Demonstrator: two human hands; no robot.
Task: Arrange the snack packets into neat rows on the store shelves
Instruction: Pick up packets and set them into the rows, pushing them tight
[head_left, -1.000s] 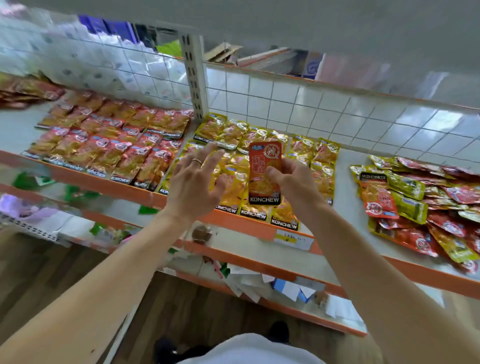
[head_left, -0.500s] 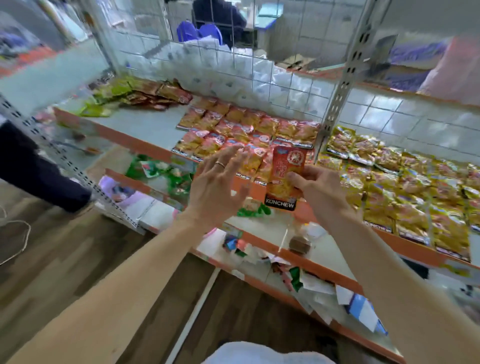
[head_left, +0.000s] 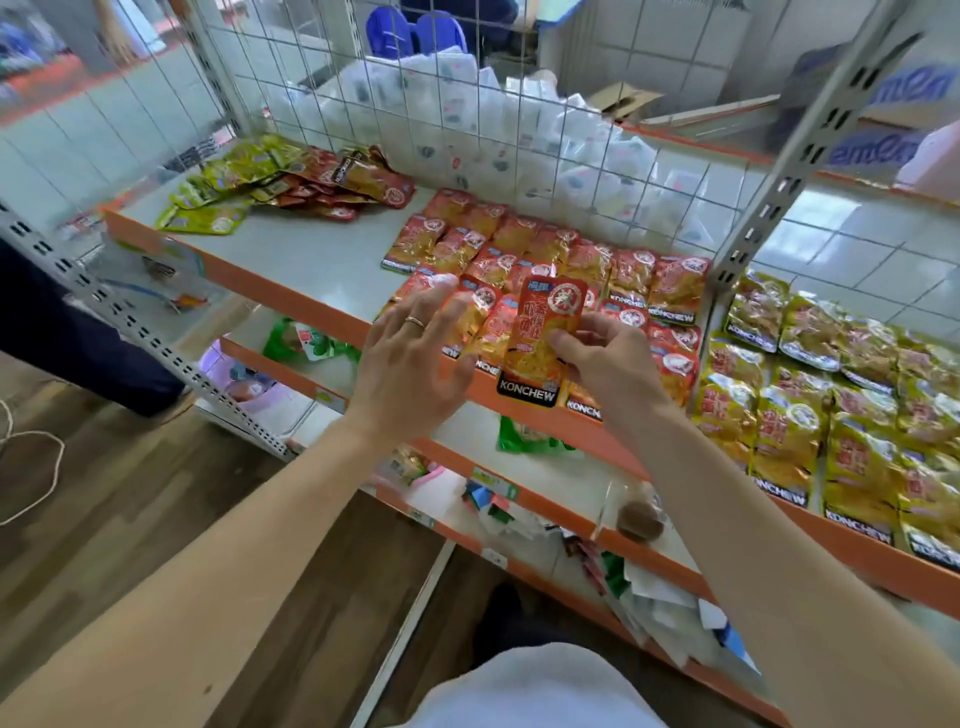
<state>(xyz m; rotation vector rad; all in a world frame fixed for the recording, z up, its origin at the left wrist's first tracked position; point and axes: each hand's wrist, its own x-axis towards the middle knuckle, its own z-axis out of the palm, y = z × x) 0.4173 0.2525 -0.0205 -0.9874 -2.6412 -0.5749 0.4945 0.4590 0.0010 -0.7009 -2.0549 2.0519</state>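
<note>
Red and shiny, the snack packet (head_left: 540, 340) looks thin, light and crinkly, so it should bend easily and could slip from a loose hold. I think the best place to take it is by a flat side edge or the sealed end, not the puffy middle where the food might get crushed. The right hand (head_left: 610, 366) grips it that way, thumb and fingers pinching its right edge, and holds it upright over the front of the shelf (head_left: 311, 260). The packet has a round badge near the top, orange food pictured in the middle and a black strip with white letters at the bottom. Just left of it the left hand (head_left: 410, 358) is spread wide, a ring on one finger, holding nothing. Past both hands, more red packets (head_left: 675, 283) lie flat in rows on the shelf. Right of the right hand lie rows of yellow packets (head_left: 831, 374). Far beyond the left hand, a messy pile (head_left: 291, 176) of green and red packets sits at the back.
</note>
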